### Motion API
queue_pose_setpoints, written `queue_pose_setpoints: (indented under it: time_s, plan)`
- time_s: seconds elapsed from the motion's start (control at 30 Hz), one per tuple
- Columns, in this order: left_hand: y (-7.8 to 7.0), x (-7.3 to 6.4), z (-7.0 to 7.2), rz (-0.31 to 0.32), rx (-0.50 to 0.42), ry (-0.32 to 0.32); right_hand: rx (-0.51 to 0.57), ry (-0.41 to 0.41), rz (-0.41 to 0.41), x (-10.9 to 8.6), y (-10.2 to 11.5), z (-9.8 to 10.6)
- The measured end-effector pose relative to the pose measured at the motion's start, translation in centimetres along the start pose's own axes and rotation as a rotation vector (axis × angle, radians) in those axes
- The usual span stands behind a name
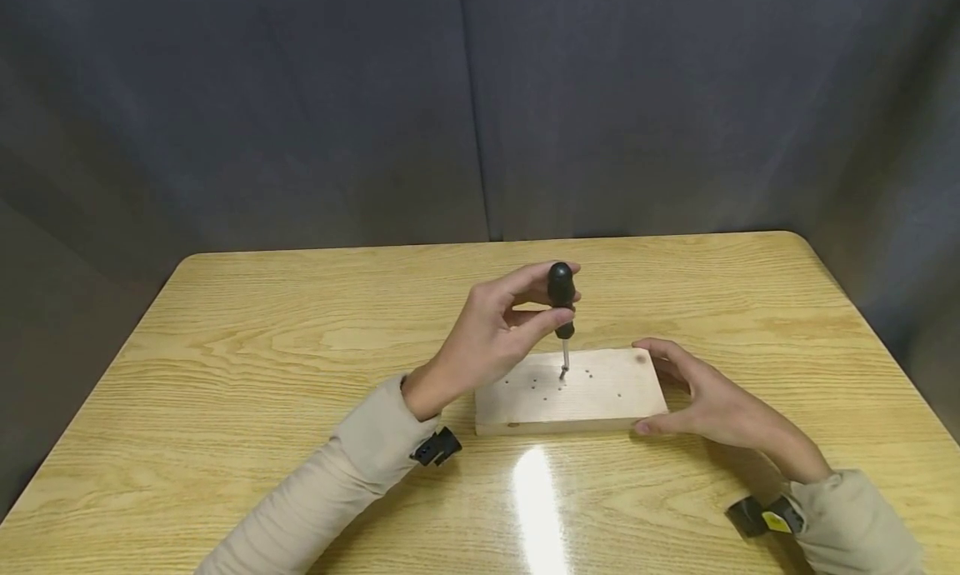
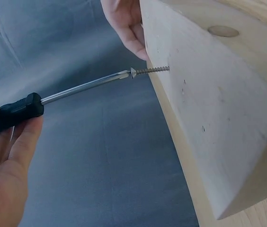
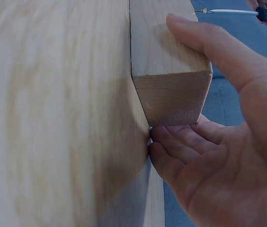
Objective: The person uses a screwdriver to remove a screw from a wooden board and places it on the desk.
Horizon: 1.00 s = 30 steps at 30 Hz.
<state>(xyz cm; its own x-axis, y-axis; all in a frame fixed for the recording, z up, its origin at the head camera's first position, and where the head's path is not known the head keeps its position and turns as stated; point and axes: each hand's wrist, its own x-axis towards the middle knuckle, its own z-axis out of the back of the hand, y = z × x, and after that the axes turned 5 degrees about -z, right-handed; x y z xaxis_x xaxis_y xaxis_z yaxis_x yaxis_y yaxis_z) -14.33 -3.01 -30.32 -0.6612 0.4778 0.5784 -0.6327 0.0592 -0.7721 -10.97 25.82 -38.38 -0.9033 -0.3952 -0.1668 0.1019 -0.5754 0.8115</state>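
A screwdriver (image 1: 561, 285) with a black handle and a steel shaft is held by my left hand (image 1: 495, 333), the thumb and fingers around its handle. Its tip meets the head of a screw (image 2: 151, 70), which stands partly sunk in a pale wooden block (image 1: 525, 408). In the head view the screw leans slightly. Several small holes dot the block's top face. My right hand (image 1: 712, 400) grips the block's right end, thumb on the near side and fingers on the far side; the right wrist view shows the thumb (image 3: 195, 35) along one face.
The block lies on a wood-grain table (image 1: 262, 350) with rounded far corners. Behind the table hangs a dark grey-blue curtain (image 1: 337, 117). A bright light reflection falls on the tabletop in front of the block. A dark device sits at each wrist.
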Motion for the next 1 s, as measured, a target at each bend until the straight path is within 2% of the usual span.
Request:
queue_pose_setpoints:
  time_s: [0.33,0.7,0.83,1.0]
  plan:
    - [-0.2,0.24,-0.03,0.014,0.078,0.053,0.008,-0.004,0.006,-0.02,0.03,0.0]
    - [-0.77,0.9,-0.28,0.083,0.066,0.191,0.013,-0.002,-0.005,-0.1,0.19,-0.04]
    - [-0.86,0.88,-0.19,0.102,0.065,0.194,0.012,-0.004,0.002,-0.1,0.19,-0.05]
    - [-0.67,0.77,-0.18,0.107,0.077,0.145,0.012,-0.007,0.009,-0.05,0.21,-0.09]
